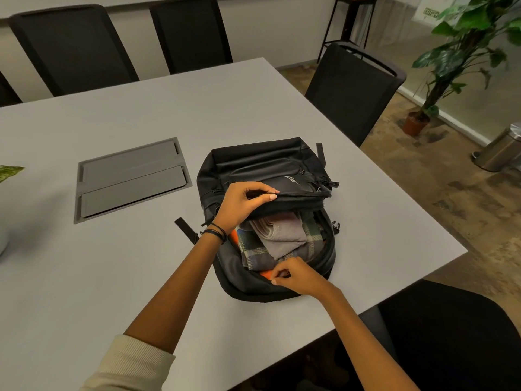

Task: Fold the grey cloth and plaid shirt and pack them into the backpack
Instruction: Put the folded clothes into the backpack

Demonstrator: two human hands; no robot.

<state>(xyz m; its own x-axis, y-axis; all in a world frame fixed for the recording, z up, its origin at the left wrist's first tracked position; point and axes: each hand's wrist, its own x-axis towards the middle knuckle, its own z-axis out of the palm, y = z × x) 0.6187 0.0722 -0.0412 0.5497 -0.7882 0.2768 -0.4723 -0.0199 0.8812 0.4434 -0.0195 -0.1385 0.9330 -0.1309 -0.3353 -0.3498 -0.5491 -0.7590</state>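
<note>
A black backpack (267,165) lies flat on the grey table, its main compartment unzipped toward me. Inside, the folded grey cloth (282,235) rests on top of the folded plaid shirt (255,253), with orange lining showing at the edges. My left hand (242,204) grips the edge of the backpack's front flap and holds it over the far part of the opening. At the near rim of the opening, my right hand (296,276) pinches something small and dark, probably the zipper pull.
A grey table (127,277) carries a recessed cable hatch (131,179) left of the backpack. Black chairs (349,94) stand around the table; another chair sits at the near right corner. A potted plant (451,66) and a metal bin (501,148) stand on the floor at right.
</note>
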